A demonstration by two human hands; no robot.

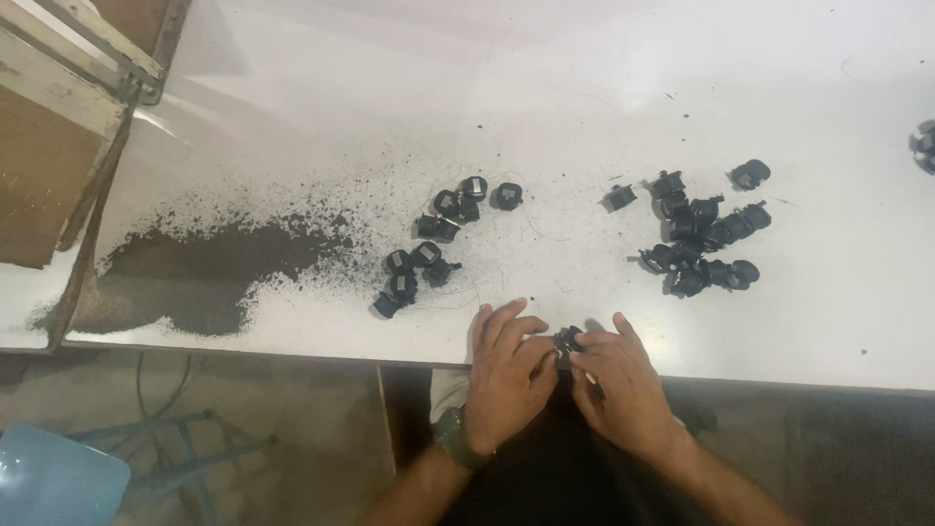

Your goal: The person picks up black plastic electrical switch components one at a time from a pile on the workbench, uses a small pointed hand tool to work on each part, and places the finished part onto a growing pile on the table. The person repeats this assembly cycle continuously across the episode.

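The black part (568,340) is sitting right at the table (584,78) edge, and both hands are closing on it: the left hand (506,375) is pinching it from one side, fingers curled down over it, while the right hand (623,390) is pressing in from the other, thumb and forefinger gripping it too. A slim pale piece is poking out under the right fingers; what it is, I cannot tell. Beyond the grip and to the left, a loose group of parts (433,244) is lying spread out; beyond it and to the right, a denser pile (703,239) is waiting. Which of the two is finished and which is untouched is not clear from here, so my read is only that one part is being handled with plenty lying around. Far off to the left of the grip, dark dust (205,273) is fanning across the white surface, near a wooden crate (58,127) at the corner.
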